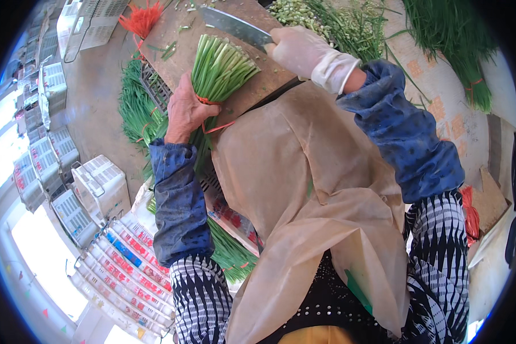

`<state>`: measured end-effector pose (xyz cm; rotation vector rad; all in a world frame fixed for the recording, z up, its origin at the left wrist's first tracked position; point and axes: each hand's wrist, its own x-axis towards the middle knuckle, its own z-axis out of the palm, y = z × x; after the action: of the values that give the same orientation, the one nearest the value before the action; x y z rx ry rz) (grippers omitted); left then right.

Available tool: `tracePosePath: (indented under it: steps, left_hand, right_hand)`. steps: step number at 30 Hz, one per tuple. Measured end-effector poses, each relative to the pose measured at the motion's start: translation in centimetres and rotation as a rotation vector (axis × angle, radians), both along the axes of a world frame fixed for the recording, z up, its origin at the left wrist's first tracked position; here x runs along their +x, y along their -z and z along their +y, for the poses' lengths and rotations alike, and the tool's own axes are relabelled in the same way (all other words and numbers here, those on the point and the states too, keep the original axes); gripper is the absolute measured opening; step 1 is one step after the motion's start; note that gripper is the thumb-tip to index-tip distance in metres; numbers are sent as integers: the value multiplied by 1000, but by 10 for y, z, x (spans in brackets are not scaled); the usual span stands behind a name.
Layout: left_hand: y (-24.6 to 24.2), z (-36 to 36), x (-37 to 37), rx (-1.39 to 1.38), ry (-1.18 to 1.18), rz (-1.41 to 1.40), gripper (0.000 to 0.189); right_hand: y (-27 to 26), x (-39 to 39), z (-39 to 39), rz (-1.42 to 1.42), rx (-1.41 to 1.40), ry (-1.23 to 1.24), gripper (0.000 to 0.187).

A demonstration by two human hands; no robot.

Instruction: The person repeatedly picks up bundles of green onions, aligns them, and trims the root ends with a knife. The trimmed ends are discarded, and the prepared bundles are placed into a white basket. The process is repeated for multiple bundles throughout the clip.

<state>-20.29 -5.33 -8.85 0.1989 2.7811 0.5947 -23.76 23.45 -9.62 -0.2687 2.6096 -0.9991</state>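
Note:
A bundle of green garlic chives [223, 69] lies with its cut stem ends on a worn wooden board [249, 101]. My bare left hand [190, 109] grips it around an orange-red tie [208, 101], whose loose tail hangs towards the apron. In a whitish glove, my right hand [299, 53] holds a kitchen knife by the handle. The knife's broad blade [236, 28] is above the board, beyond the stem ends and apart from them as far as I can tell. Small green trimmings [168, 50] are scattered on the board.
A tuft of red ties [142, 20] sits at the board's far left corner. Trimmed stem ends [301, 17] are heaped at the upper right. Chive bundles [137, 103] lie left, more chives [451, 38] at right. White plastic crates [101, 185] stand along the left. A tan apron [292, 150] covers my lap.

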Motion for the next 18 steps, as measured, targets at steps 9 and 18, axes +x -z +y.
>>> tracePosePath:
  steps: [9, 18]
  left_hand:
    - [9, -9, 5, 84, 12, 10, 67]
    - [-57, -17, 6, 360, -161, 2, 59]
  right_hand:
    - [37, -8, -38, 190, 112, -176, 20]
    - [46, -39, -13, 475, 353, -238, 27]
